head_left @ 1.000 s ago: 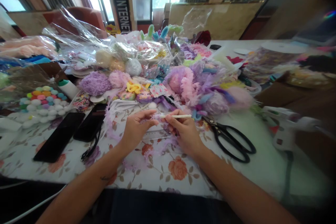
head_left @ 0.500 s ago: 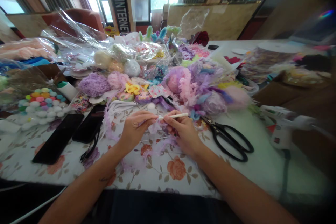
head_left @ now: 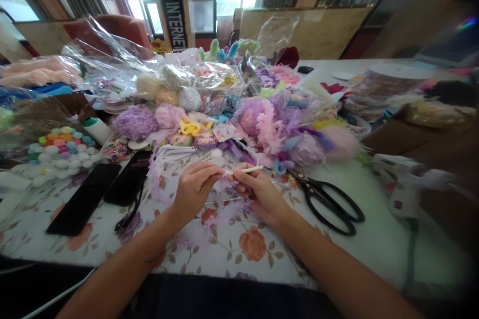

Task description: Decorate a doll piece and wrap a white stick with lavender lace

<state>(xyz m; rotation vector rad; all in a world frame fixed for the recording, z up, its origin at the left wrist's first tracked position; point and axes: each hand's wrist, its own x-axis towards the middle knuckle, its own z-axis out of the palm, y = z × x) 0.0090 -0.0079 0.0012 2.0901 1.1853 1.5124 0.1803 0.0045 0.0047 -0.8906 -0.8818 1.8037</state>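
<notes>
While our left hand [head_left: 194, 187] pinches purple trim [head_left: 228, 203], our right hand [head_left: 258, 192] holds a white stick [head_left: 244, 170] in a closed grip above the bench [head_left: 232, 244], scissors [head_left: 329, 202] nearby.

We have bare floral tablecloth [head_left: 232, 251] in front of us, open for a hand to pass. Black scissors [head_left: 329, 202] lie just right of our right hand [head_left: 262, 194]. Two dark phones [head_left: 108, 192] block the left side. Behind, a heap of fluffy trims [head_left: 262, 124] and plastic bags [head_left: 123, 67] bars the way forward.
</notes>
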